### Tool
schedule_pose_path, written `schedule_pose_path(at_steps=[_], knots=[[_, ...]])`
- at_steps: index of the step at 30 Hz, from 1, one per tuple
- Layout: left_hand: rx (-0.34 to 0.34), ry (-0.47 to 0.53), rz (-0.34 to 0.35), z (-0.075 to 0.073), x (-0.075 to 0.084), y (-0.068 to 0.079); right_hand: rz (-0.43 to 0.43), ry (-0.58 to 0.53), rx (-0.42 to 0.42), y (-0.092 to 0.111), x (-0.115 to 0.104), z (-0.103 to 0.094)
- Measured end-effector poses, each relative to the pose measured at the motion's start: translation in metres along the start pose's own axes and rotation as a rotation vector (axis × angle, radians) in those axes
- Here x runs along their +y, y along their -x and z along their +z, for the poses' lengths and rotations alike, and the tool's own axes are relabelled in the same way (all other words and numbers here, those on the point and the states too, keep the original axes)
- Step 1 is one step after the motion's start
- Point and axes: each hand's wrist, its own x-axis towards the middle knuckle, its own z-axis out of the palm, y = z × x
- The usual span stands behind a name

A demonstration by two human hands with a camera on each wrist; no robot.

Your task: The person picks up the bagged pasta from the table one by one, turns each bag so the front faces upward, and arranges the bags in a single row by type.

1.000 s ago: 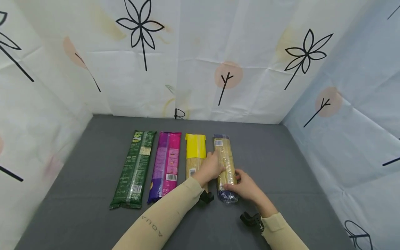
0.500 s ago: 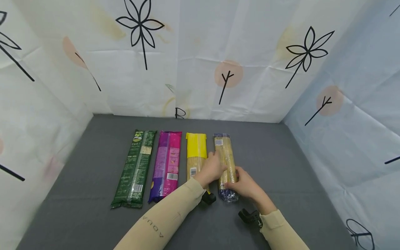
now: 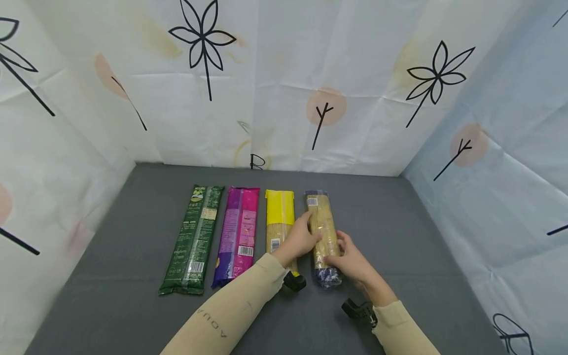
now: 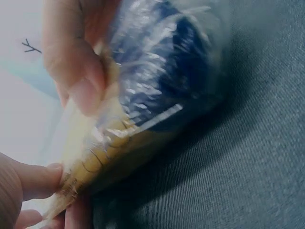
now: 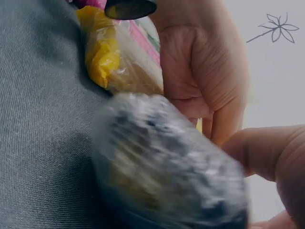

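Note:
A long clear-wrapped pack of spaghetti (image 3: 323,217) with dark blue ends lies at the right of the row in the head view. My left hand (image 3: 298,242) grips its left side about midway, thumb on top. Nearer to me, my right hand (image 3: 351,260) holds its right side with the thumb over the top, close to the blue end. The left wrist view shows both thumbs on the wrapper, the blue end (image 4: 159,71) filling the middle and fingers curled under the edge. In the right wrist view the crinkled pack end (image 5: 162,162) is blurred.
Left of it lie a yellow-topped spaghetti pack (image 3: 280,209), partly behind my left hand, a pink and purple pack (image 3: 237,229) and a green pack (image 3: 192,241). They rest on a grey cloth-covered table (image 3: 146,217), with white patterned sheets (image 3: 284,123) behind and beside it.
The left hand's fingers shift on the pack's left side. The near end of the spaghetti pack has moved slightly right, with the right hand along with it.

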Motion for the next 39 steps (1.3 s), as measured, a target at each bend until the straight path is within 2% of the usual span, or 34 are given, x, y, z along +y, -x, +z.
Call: schedule_pose_path(at_steps=[4,7,12,17,20,24,26,33,36,39], knots=[[0.015,0.037,-0.001,0.0,0.001,0.0,-0.033,-0.01,0.036,0.002,0.0,-0.001],[0.02,0.041,0.041,-0.001,0.002,0.001,-0.072,0.002,0.059,0.002,0.0,-0.001],[0.011,0.03,0.095,-0.005,0.006,0.004,-0.182,0.054,0.099,0.003,-0.002,-0.001],[0.018,0.071,0.102,-0.012,0.015,0.008,-0.285,0.136,0.133,0.008,-0.013,0.0],[0.005,0.225,0.102,-0.017,0.019,0.009,-0.345,0.247,0.169,0.012,-0.02,0.001],[-0.037,0.505,0.068,-0.021,0.022,0.011,-0.473,0.492,0.253,0.016,-0.026,0.004],[-0.049,0.583,0.048,-0.023,0.021,0.011,-0.543,0.608,0.297,0.016,-0.028,0.008],[-0.032,0.73,0.0,-0.031,0.015,0.011,-0.782,0.934,0.401,0.016,-0.022,0.028],[-0.008,0.728,-0.022,-0.035,0.013,0.011,-0.864,1.001,0.423,0.016,-0.02,0.036],[0.014,0.73,-0.047,-0.039,0.011,0.012,-0.934,1.012,0.425,0.015,-0.017,0.041]])
